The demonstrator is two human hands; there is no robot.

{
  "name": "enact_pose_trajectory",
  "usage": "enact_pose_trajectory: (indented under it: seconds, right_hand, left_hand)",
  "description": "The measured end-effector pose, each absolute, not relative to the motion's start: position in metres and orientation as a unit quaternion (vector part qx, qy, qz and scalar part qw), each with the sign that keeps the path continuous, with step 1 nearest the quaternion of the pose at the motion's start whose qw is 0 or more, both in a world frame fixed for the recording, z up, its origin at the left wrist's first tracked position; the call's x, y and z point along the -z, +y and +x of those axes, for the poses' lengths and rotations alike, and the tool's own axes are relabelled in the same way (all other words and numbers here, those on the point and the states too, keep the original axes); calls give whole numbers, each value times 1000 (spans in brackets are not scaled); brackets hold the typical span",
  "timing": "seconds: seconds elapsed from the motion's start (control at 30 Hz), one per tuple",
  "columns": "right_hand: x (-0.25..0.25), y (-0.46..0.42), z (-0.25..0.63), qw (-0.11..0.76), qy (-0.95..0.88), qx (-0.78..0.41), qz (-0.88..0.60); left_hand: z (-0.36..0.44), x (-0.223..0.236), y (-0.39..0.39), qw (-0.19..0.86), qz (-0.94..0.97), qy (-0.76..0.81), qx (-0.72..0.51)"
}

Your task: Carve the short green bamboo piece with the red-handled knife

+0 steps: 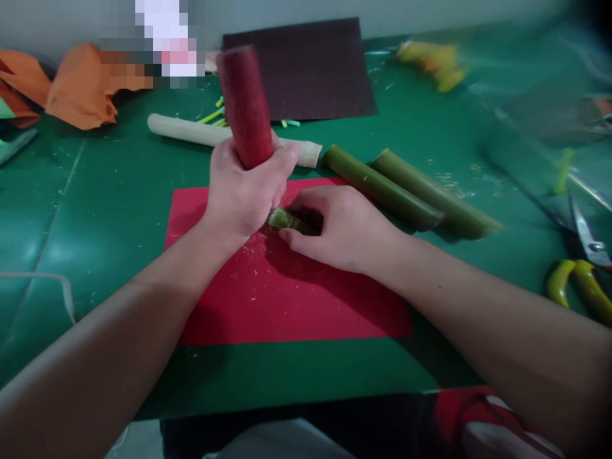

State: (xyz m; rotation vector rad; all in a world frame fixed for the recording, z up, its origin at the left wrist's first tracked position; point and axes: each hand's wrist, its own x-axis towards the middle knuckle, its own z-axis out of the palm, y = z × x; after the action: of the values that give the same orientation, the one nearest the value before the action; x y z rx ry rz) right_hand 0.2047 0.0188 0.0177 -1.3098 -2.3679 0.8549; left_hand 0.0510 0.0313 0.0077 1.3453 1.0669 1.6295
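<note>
My left hand (243, 185) is closed round a thick dark-red rod or handle (246, 105), which stands nearly upright out of the fist. Its lower end is hidden by the hand. Close beside it, my right hand (347, 226) has thumb and fingers curled round a short green stem piece (284, 218) with a pale, frayed-looking end. That end lies right at the bottom of the left fist; whether the two touch I cannot tell. Beneath both hands lies a red sheet (296, 306) scattered with small shavings.
Behind the hands lie a pale stick (186, 127), two green stem lengths (382, 185) and a dark sheet (315, 70). Yellow-handled cutters (586, 255) are at the right. Crumpled orange paper (83, 86) and a blurred yellow item (435, 60) sit farther back on the green table (119, 210).
</note>
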Motion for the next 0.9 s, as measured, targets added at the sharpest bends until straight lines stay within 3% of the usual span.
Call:
enact_pose_trajectory:
  seconds: [0.2,0.9]
  right_hand:
    - [-18,20,207,158,-828,-309,-441]
    - [-21,21,206,137,-832,-283,-457]
  left_hand:
    - [46,-8,24,391,552,440,-591]
    - [47,8,33,369,496,395,-680]
